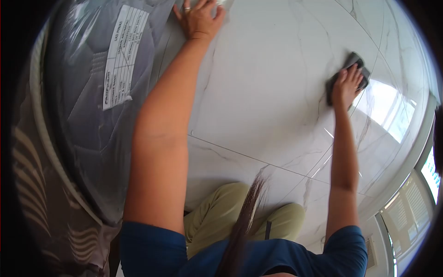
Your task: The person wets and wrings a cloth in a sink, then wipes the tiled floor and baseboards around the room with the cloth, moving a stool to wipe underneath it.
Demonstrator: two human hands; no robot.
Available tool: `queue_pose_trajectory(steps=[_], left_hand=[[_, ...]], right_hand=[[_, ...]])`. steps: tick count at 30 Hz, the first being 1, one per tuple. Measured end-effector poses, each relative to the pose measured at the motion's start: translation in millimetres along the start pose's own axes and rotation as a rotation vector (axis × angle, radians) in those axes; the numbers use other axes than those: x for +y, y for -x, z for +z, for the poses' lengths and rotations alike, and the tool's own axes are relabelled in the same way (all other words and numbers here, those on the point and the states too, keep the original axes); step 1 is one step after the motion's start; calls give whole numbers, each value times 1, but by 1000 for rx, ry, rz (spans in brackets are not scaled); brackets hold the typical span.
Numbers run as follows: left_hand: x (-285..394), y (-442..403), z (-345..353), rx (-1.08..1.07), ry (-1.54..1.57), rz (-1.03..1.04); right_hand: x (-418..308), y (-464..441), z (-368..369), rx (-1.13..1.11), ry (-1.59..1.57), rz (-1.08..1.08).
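Note:
My right hand (347,90) presses down on a dark grey cloth (353,60) lying bunched on the white marble-patterned floor tiles (263,83). Its fingers reach over the cloth, which sticks out on both sides and is slightly blurred. Far up at the top edge, my left hand (200,21) rests with fingers spread beside the plastic-wrapped mattress. A ring shows on one finger, and the fingertips are partly cut off by the frame. Something pale and shiny lies near that hand, too little of it visible to name.
On the left stands a grey quilted mattress (92,124) in clear plastic with a white printed label (125,57). Brown wavy-patterned fabric (83,240) lies beside it. My knees (281,221) are on the tiles. A window or glazed door (406,212) is at right.

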State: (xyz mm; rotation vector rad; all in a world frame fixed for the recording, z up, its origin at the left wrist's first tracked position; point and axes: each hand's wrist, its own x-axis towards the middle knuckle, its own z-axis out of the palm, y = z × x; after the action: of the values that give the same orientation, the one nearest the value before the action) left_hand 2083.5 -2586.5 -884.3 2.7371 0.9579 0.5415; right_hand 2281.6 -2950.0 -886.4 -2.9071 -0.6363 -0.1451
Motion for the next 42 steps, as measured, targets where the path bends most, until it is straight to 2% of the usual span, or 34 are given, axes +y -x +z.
queue_pose_trajectory(steps=[1, 2, 3, 4, 7, 9, 11, 12, 13, 15, 16, 18, 20, 21, 23, 24, 26, 27, 28, 30, 31, 32, 33, 34, 35, 37, 39, 42], left_hand=[[14, 1, 6, -56, 159, -13], [68, 9, -18, -9, 37, -37], [101, 23, -10, 68, 108, -27], [126, 34, -4, 149, 172, -10], [205, 103, -53, -51, 454, -34], [222, 150, -101, -146, 655, -10], [197, 171, -142, -159, 625, 17], [172, 167, -160, -86, 631, 22], [147, 164, -178, -13, 635, 27], [115, 176, -199, -14, 624, -111], [100, 190, -202, -88, 547, -160], [79, 220, -191, -164, 501, -196], [76, 244, -166, -218, 420, -278], [81, 248, -148, -233, 461, -260], [96, 243, -107, -225, 316, -38], [108, 236, -90, -233, 345, -15], [135, 225, -65, -346, 363, 119], [140, 225, -57, -355, 388, 154], [145, 226, -49, -373, 310, 149], [148, 234, -40, -433, 156, 159], [147, 235, -36, -448, 171, 203], [150, 235, -35, -456, 103, 188], [150, 236, -34, -459, 39, 170], [150, 237, -35, -477, 54, 211], [150, 236, -34, -454, 6, 219], [153, 237, -35, -451, -32, 251], [153, 236, -35, -438, -60, 229], [155, 235, -34, -410, -59, 278]], right_hand=[[-32, 45, -8, -17, -85, -106], [-73, 94, -17, -123, -117, -229], [-114, 148, -28, -321, -66, -390], [-154, 204, -38, -506, -188, -569], [-255, 367, -7, -359, -560, -1088], [-309, 340, -24, -432, -356, -1374], [-349, 298, -4, -380, -410, -1201], [-354, 261, 10, -44, 214, -1221], [-337, 223, 10, -111, 41, -1066], [-303, 147, 11, -179, -369, -759], [-265, 128, 7, -186, -418, -600], [-165, 118, -18, -171, -234, -446], [-46, 133, -32, -183, -66, -203], [20, 145, -36, -159, -44, -114], [127, 182, -48, -105, -22, 123], [133, 184, -52, -89, 2, 148], [137, 176, -48, -49, 54, 745], [116, 164, -40, -50, 106, 799], [98, 159, -27, -27, 30, 614], [0, 135, -28, -51, -16, 271], [-53, 124, -37, -164, 33, 120], [-86, 120, -35, -202, -168, -56], [-111, 116, -29, -243, -302, -184], [-126, 106, -26, -254, -304, -292], [-122, 93, -15, -194, -356, -381], [-83, 62, -11, -132, -284, -322], [-11, 51, -28, -39, -282, 72], [93, 130, -54, -16, -119, 472]])
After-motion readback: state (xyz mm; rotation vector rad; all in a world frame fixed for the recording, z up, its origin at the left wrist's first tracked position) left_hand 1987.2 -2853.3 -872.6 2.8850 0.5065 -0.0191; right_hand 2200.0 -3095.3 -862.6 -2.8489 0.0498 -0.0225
